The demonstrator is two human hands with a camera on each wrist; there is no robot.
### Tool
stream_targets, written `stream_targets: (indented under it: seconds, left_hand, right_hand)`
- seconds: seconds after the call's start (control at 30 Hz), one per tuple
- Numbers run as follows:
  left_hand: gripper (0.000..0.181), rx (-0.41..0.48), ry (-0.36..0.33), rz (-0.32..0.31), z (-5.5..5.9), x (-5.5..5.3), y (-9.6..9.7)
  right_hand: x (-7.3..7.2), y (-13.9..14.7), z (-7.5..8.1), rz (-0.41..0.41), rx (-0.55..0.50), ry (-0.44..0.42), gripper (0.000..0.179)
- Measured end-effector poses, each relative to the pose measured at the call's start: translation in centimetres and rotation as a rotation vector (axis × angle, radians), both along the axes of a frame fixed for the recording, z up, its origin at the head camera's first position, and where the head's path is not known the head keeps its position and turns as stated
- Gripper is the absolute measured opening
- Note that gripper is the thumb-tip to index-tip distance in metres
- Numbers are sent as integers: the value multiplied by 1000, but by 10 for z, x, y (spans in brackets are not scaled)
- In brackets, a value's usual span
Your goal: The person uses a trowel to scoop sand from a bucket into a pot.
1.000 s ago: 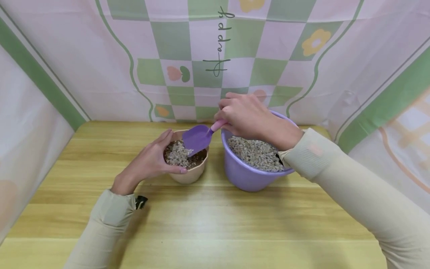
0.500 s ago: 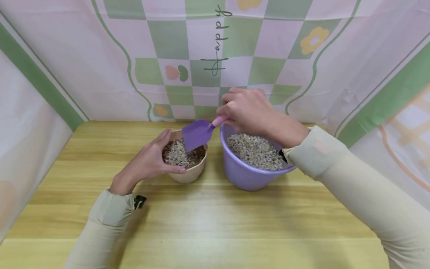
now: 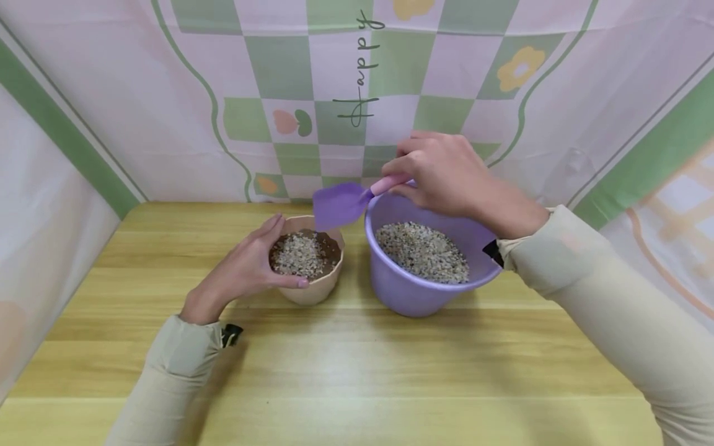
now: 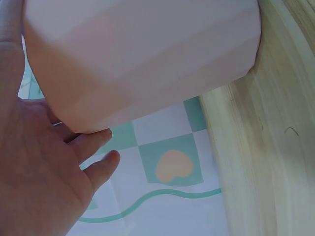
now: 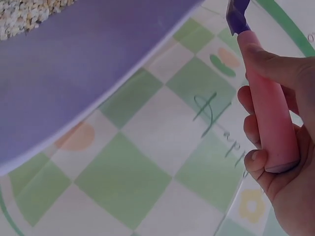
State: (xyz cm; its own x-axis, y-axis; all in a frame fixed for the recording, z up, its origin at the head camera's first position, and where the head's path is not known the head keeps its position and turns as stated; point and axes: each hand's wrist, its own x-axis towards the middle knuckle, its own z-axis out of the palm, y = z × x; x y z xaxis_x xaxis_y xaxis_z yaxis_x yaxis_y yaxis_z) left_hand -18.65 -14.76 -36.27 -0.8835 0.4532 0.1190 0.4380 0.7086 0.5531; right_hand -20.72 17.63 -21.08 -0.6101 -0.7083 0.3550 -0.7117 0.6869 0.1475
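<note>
My right hand [image 3: 446,176] grips the pink handle [image 5: 268,108] of a purple hand trowel [image 3: 338,204], fingers wrapped round it in the right wrist view. Its blade hovers above the far right rim of a small beige flowerpot [image 3: 315,291]. Pale gravel [image 3: 298,255] lies over brown soil in the pot, mostly to the left. My left hand [image 3: 242,266] holds the pot from its left side, thumb at the near rim and fingers round the far side. To the right stands a purple bucket [image 3: 409,297] partly filled with the same gravel [image 3: 424,251].
Both containers stand on a wood-grain table [image 3: 334,371]. A checked green and white cloth [image 3: 340,68] hangs close behind them, with more cloth at both sides. The bucket stands a short gap away from the pot.
My right hand has lifted the trowel up and to the right, so its blade has left the pot's opening and shows more of the gravel. The left hand and pot stay put.
</note>
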Motion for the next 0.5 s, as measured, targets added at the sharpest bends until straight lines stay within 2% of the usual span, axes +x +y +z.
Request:
stream_targets:
  seconds: [0.27, 0.5]
  left_hand:
    - [126, 12, 23, 20, 9, 2, 6]
    - [113, 26, 79, -19, 20, 3, 20]
  right_hand:
    - [0, 23, 10, -38, -52, 21, 15]
    - [2, 43, 16, -100, -82, 9, 31]
